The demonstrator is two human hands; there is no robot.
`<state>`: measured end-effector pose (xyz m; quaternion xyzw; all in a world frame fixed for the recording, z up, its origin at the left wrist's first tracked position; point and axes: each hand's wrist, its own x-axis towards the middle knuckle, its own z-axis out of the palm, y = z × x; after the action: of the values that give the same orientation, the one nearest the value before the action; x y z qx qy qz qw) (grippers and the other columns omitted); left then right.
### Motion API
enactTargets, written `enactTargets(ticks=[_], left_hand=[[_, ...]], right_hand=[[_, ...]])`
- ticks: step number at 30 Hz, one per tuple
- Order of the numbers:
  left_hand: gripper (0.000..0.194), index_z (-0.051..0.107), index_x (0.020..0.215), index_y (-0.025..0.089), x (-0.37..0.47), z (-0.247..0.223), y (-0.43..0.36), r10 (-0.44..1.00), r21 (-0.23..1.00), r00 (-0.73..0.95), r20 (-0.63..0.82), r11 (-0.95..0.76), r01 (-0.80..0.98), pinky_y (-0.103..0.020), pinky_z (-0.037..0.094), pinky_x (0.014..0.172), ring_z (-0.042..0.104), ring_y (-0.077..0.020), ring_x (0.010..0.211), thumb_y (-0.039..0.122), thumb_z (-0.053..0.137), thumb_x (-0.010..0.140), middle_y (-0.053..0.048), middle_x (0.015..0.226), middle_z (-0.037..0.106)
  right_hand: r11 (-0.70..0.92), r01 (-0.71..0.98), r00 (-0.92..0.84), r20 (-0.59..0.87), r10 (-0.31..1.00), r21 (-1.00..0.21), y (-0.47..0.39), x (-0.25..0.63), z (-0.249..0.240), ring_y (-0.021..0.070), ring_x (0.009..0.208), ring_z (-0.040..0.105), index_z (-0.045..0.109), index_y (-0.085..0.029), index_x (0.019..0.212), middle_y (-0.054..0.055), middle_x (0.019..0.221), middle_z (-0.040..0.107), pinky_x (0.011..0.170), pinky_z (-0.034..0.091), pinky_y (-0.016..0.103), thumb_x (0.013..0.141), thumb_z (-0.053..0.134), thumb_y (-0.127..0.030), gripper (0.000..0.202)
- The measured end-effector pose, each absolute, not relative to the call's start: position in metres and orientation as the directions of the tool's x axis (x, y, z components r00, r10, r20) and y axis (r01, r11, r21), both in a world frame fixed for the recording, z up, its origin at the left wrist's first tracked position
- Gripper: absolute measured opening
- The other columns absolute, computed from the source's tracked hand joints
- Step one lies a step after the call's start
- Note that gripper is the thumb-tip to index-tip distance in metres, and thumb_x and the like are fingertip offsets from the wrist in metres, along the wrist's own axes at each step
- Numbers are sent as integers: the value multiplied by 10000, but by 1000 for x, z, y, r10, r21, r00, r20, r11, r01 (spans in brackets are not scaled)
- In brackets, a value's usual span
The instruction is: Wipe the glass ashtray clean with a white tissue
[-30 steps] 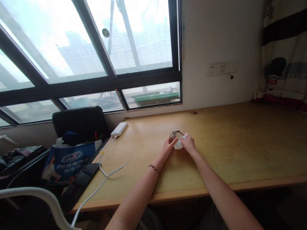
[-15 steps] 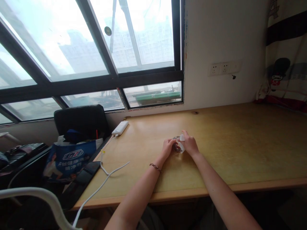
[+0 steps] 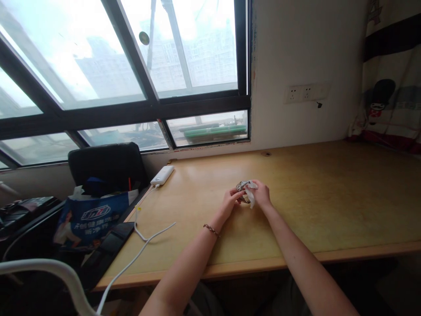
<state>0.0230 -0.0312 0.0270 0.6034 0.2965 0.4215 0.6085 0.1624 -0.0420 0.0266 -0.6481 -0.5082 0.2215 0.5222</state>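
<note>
Near the middle of the wooden desk (image 3: 329, 197), toward its window side: one small metallic object (image 3: 243, 189), shiny, ring-like in outline, too small to identify further. Held between both hands just above the desktop.

Left hand (image 3: 229, 203): fingers closed on the object's left side, steadying it. Braided bracelet (image 3: 211, 230) on the wrist.

Right hand (image 3: 262, 196): fingers pinched together on a white tissue (image 3: 250, 193), which is pressed against the object's right and top side. Part of the tissue hangs loose below the fingers.

Step in hand, as judged: wiping or polishing the object with the tissue, one hand holding, the other rubbing. How much of its surface is done cannot be told.

Next move, as judged: calls for turning the object within the left fingers to bring an unwiped part to the tissue, with the hold kept firm enough that the smooth piece does not slip onto the desk.

Also present: white power bank (image 3: 162, 174) at the desk's far left corner, well apart from the hands; white cable (image 3: 144, 239) trailing from it over the front edge; blue printed bag (image 3: 92, 217) and black chair (image 3: 107, 164) off the left end; wall socket (image 3: 305, 93) above.
</note>
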Motion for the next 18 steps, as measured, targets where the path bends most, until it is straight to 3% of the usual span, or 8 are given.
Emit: enactTargets(ticks=[4, 7, 9, 12, 15, 18], left_hand=[[378, 566, 989, 104, 31, 25, -33, 864, 965, 457, 209, -107, -240, -260, 454, 650, 571, -170, 763, 306, 593, 671, -99, 927, 612], [461, 533, 1040, 135, 35, 25, -34, 853, 956, 467, 232, -110, -272, -296, 444, 758, 556, -195, 882, 272, 650, 616, -96, 1020, 581], [512, 514, 1068, 160, 35, 24, -35, 848, 962, 473, 241, -143, -234, -285, 446, 754, 556, -197, 898, 270, 670, 593, -94, 1089, 550], [450, 535, 1039, 170, 30, 23, -33, 865, 974, 450, 221, -221, -53, -232, 455, 644, 595, -160, 749, 323, 636, 627, -73, 985, 602], [428, 533, 1044, 178, 24, 19, -28, 890, 950, 394, 229, -292, 107, -206, 435, 517, 577, -113, 548, 346, 598, 656, -34, 813, 635], [450, 493, 1078, 177, 23, 16, -24, 886, 946, 384, 262, -315, 82, -207, 439, 489, 568, -104, 523, 318, 589, 662, -17, 790, 629]], right_hand=[[0, 74, 307, 23, 951, -997, -37, 159, 16, 191, 685, 608, 623, -120, 824, 82, 762, 663, 551, 459, 251, 694, 501, -427, 354], [-32, -123, 260, -63, 964, -992, -35, 158, 11, 197, 666, 613, 607, -78, 875, 123, 797, 655, 537, 467, 262, 702, 502, -384, 366], [-49, -18, 347, -53, 936, -999, -36, 160, 11, 187, 638, 606, 615, -91, 855, 115, 759, 657, 531, 456, 252, 709, 488, -363, 333], [-42, 378, 476, 156, 866, -925, -42, 164, 18, 172, 662, 588, 626, -149, 818, 78, 734, 656, 573, 427, 227, 723, 455, -301, 248], [101, 660, 362, 434, 825, -744, -51, 165, 28, 173, 747, 573, 601, -181, 901, 65, 816, 647, 650, 400, 225, 710, 442, -187, 249], [286, 702, 188, 556, 810, -653, -56, 163, 33, 181, 808, 562, 582, -186, 956, 68, 882, 634, 697, 392, 237, 696, 440, -137, 300]])
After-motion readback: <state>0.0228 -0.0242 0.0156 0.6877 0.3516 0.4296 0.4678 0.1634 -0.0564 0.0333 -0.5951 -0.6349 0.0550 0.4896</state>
